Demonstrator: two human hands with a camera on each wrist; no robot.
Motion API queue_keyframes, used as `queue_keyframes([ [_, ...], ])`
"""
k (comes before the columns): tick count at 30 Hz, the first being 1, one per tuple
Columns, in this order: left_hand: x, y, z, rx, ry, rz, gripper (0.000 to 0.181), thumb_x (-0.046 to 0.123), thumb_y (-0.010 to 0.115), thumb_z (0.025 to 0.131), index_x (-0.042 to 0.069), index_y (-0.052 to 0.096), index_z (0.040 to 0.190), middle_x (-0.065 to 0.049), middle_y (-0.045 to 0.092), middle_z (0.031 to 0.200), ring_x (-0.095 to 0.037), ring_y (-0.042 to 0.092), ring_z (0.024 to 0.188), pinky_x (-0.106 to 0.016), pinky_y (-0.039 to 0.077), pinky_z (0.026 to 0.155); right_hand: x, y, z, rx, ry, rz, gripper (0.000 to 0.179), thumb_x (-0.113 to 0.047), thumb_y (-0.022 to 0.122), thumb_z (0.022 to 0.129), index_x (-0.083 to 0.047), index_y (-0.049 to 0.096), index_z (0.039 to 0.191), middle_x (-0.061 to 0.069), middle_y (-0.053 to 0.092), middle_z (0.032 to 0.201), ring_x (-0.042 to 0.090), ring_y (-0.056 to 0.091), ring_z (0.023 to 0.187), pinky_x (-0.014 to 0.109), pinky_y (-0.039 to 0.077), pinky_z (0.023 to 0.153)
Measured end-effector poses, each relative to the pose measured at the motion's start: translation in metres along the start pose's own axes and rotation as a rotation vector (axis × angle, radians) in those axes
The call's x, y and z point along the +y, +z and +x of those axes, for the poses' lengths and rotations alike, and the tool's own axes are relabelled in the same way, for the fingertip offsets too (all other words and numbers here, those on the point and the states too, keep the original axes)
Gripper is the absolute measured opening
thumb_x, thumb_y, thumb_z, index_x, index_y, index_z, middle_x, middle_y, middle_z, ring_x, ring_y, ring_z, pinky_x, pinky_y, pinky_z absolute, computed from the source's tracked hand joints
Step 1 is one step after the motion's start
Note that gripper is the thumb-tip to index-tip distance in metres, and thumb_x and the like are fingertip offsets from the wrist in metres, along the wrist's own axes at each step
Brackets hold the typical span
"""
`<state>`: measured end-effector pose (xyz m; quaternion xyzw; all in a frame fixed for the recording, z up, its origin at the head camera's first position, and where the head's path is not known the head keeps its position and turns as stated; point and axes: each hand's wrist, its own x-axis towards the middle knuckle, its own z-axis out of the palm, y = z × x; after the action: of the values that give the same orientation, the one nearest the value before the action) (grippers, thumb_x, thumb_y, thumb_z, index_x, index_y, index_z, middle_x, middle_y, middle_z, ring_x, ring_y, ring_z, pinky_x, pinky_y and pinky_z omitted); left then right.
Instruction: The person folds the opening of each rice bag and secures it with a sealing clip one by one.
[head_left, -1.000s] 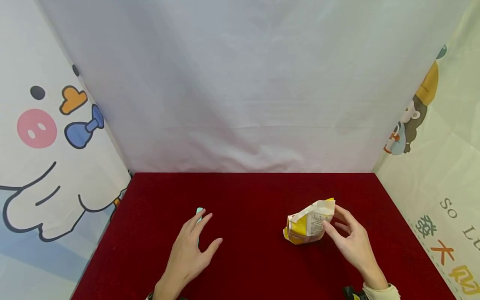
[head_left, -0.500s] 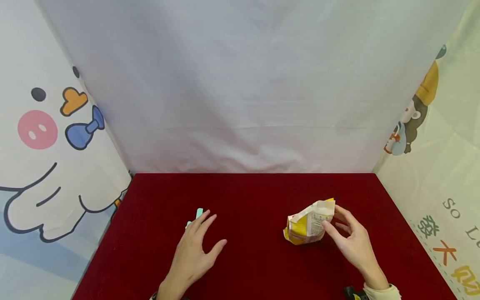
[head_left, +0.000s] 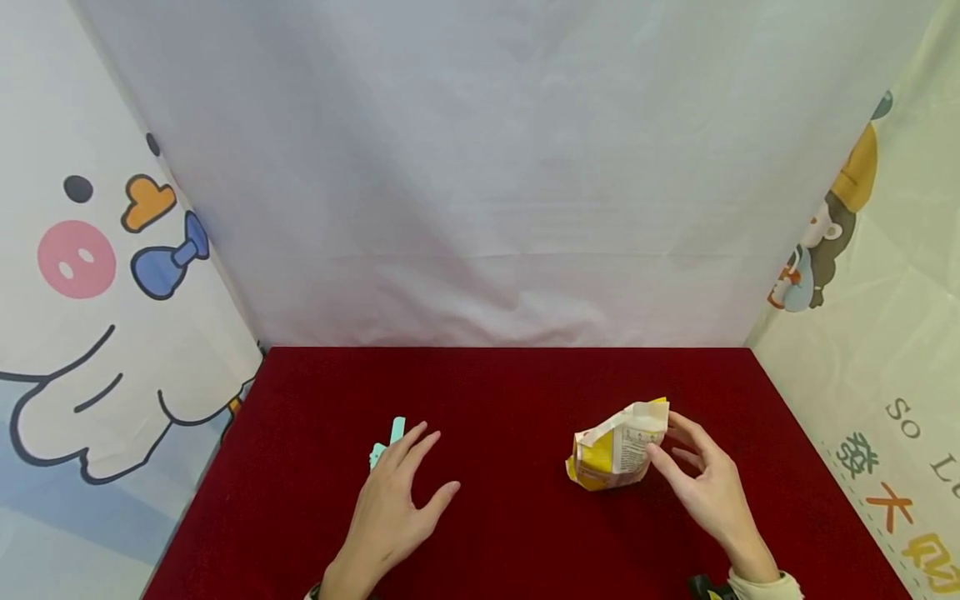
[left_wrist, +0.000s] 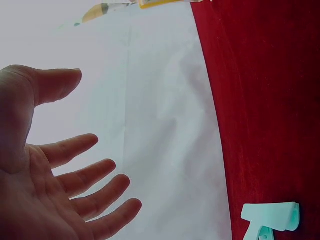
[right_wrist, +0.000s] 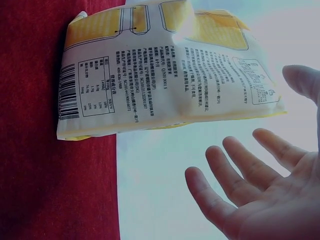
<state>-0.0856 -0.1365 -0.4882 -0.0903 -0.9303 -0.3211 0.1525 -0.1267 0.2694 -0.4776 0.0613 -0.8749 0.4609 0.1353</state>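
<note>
A yellow and white food bag (head_left: 617, 446) with a printed label stands on the red tabletop, its upper edge crumpled. Beside its right end is my right hand (head_left: 705, 479), thumb and fingers spread apart around the corner. In the right wrist view the bag (right_wrist: 165, 75) lies beyond the fingertips, with a gap visible. My left hand (head_left: 397, 504) hovers at the left, fingers extended and holding nothing. Just past its fingers lies a turquoise plastic clip (head_left: 397, 429), partly covered by the hand in the head view. The left wrist view shows the clip (left_wrist: 272, 216) at its lower right.
The red cloth-covered table (head_left: 495, 392) spans the space between both hands. A white curtain (head_left: 480, 208) hangs behind its back edge. Printed cloths stand along the left side (head_left: 97, 350) and the right side (head_left: 862, 333).
My left hand has shifted a little to the right, and more of the turquoise clip shows. The right hand and the bag have hardly moved.
</note>
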Motion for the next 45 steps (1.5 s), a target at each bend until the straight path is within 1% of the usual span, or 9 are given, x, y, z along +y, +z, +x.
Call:
queue_keyframes([
  [3, 0.001, 0.0, 0.0, -0.005, -0.005, 0.002, 0.065, 0.036, 0.083, 0.092, 0.017, 0.061, 0.15, -0.004, 0.051, 0.163, -0.036, 0.053, 0.146, -0.064, 0.054, 0.104, -0.001, 0.001, -0.001, -0.003, 0.004, -0.005, 0.053, -0.019, 0.075, 0.101, -0.009, 0.058, 0.15, 0.004, 0.063, 0.143, -0.021, 0.052, 0.117, 0.005, 0.048, 0.094],
  [5, 0.001, 0.0, 0.0, -0.005, -0.005, 0.001, 0.064, 0.036, 0.083, 0.092, 0.017, 0.061, 0.15, -0.004, 0.051, 0.163, -0.036, 0.053, 0.146, -0.063, 0.055, 0.103, -0.001, 0.001, -0.001, -0.003, 0.007, -0.004, 0.054, -0.018, 0.075, 0.1, -0.009, 0.058, 0.15, 0.009, 0.063, 0.142, -0.021, 0.052, 0.117, 0.005, 0.048, 0.094],
  [13, 0.002, 0.002, 0.0, 0.005, 0.013, -0.008, 0.064, 0.035, 0.083, 0.092, 0.015, 0.062, 0.149, -0.004, 0.052, 0.163, -0.035, 0.054, 0.145, -0.059, 0.057, 0.101, -0.001, 0.002, 0.0, 0.002, 0.006, 0.002, 0.055, -0.016, 0.077, 0.099, -0.011, 0.058, 0.15, -0.007, 0.061, 0.138, -0.021, 0.053, 0.116, 0.004, 0.048, 0.094],
  [20, 0.004, 0.001, 0.003, -0.003, 0.015, -0.011, 0.064, 0.037, 0.083, 0.092, 0.017, 0.062, 0.149, -0.003, 0.052, 0.163, -0.033, 0.054, 0.145, -0.057, 0.057, 0.101, -0.001, 0.001, 0.0, 0.0, 0.005, -0.004, 0.055, -0.017, 0.076, 0.1, -0.008, 0.057, 0.151, 0.008, 0.063, 0.142, -0.022, 0.052, 0.116, 0.003, 0.047, 0.094],
  [22, 0.005, 0.001, 0.004, -0.008, 0.019, -0.014, 0.064, 0.037, 0.083, 0.093, 0.017, 0.062, 0.15, -0.004, 0.052, 0.163, -0.033, 0.054, 0.145, -0.057, 0.057, 0.101, -0.001, 0.001, 0.0, 0.001, 0.007, -0.007, 0.055, -0.018, 0.075, 0.101, -0.008, 0.056, 0.151, 0.003, 0.063, 0.142, -0.022, 0.052, 0.116, 0.003, 0.047, 0.094],
  [27, 0.007, 0.001, 0.005, -0.023, 0.019, -0.017, 0.064, 0.037, 0.083, 0.093, 0.016, 0.061, 0.15, -0.005, 0.052, 0.162, -0.034, 0.054, 0.145, -0.055, 0.058, 0.1, 0.0, 0.0, 0.001, 0.008, 0.006, -0.001, 0.055, -0.019, 0.075, 0.101, -0.009, 0.057, 0.151, -0.019, 0.059, 0.136, -0.021, 0.053, 0.116, 0.005, 0.048, 0.094],
  [30, 0.008, 0.001, 0.005, -0.028, 0.018, -0.018, 0.064, 0.037, 0.083, 0.092, 0.016, 0.062, 0.149, -0.005, 0.053, 0.162, -0.034, 0.055, 0.144, -0.054, 0.059, 0.099, -0.001, 0.0, 0.001, 0.014, 0.003, 0.016, 0.055, -0.017, 0.075, 0.101, -0.009, 0.057, 0.151, -0.027, 0.057, 0.133, -0.02, 0.054, 0.116, 0.005, 0.049, 0.094],
  [40, 0.011, 0.003, 0.008, -0.032, 0.032, -0.025, 0.064, 0.037, 0.083, 0.092, 0.018, 0.062, 0.149, -0.003, 0.054, 0.161, -0.033, 0.055, 0.144, -0.057, 0.056, 0.105, -0.002, -0.002, 0.001, 0.012, 0.002, 0.02, 0.056, -0.017, 0.076, 0.1, -0.01, 0.056, 0.152, -0.034, 0.054, 0.133, -0.02, 0.055, 0.116, 0.006, 0.049, 0.094],
  [45, 0.013, 0.003, 0.008, -0.034, 0.035, -0.042, 0.065, 0.037, 0.083, 0.092, 0.018, 0.061, 0.15, -0.003, 0.055, 0.161, -0.033, 0.056, 0.144, -0.057, 0.056, 0.105, -0.002, -0.002, 0.001, 0.014, -0.002, 0.028, 0.057, -0.015, 0.076, 0.1, -0.008, 0.056, 0.153, -0.033, 0.054, 0.133, -0.02, 0.056, 0.115, 0.006, 0.05, 0.094],
])
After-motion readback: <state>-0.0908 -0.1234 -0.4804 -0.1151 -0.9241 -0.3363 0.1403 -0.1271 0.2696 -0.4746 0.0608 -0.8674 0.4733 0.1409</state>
